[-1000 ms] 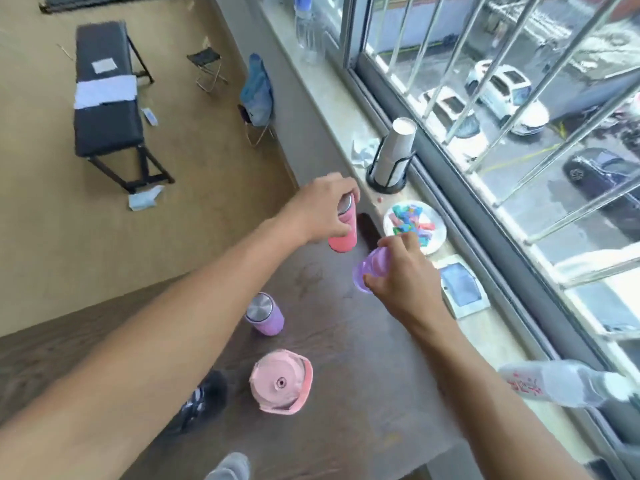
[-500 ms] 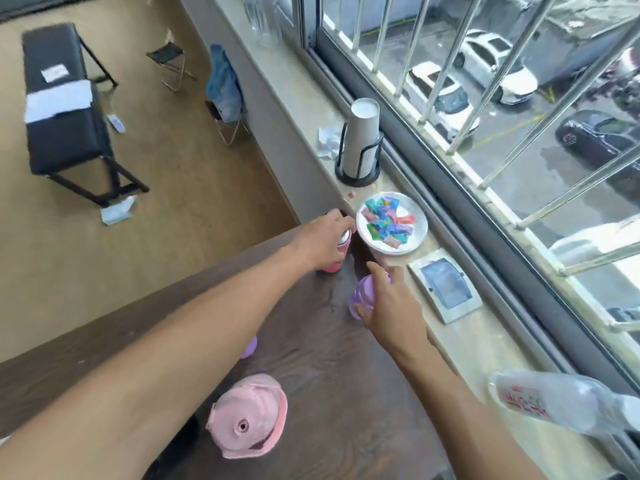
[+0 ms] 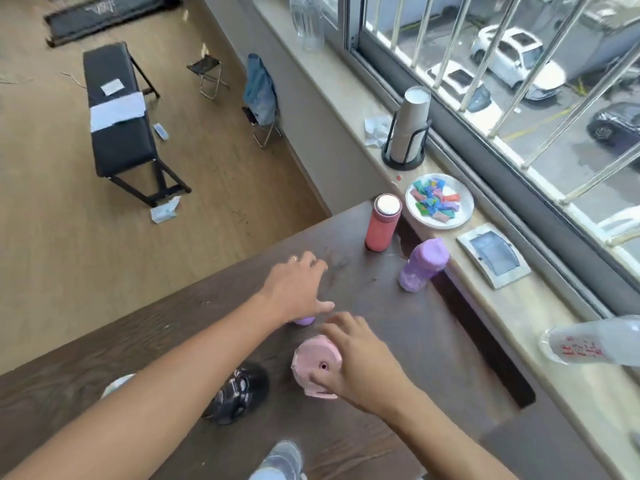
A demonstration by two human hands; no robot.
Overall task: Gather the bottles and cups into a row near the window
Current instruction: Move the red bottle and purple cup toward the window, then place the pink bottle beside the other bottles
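A coral bottle (image 3: 382,224) with a silver cap stands at the dark table's (image 3: 426,344) far corner. A purple bottle (image 3: 423,265) stands just right of it, beside the windowsill. My left hand (image 3: 297,289) hovers with fingers spread over a small purple cup (image 3: 304,320), which it mostly hides. My right hand (image 3: 358,363) wraps the right side of a pink lidded cup (image 3: 316,364). A black bottle (image 3: 239,393) lies left of the pink cup. A pale cup (image 3: 117,384) peeks out behind my left arm, and another bottle (image 3: 281,459) shows at the bottom edge.
On the windowsill (image 3: 519,317) are a stack of paper cups in a black holder (image 3: 408,133), a plate of coloured wrappers (image 3: 439,201), a silver frame (image 3: 493,255) and a clear bottle lying down (image 3: 588,342). A black bench (image 3: 117,112) stands on the floor.
Both hands let go of the coral and purple bottles, which now stand near the sill. The hands pulled back toward me: left over the small purple cup, right onto the pink cup.
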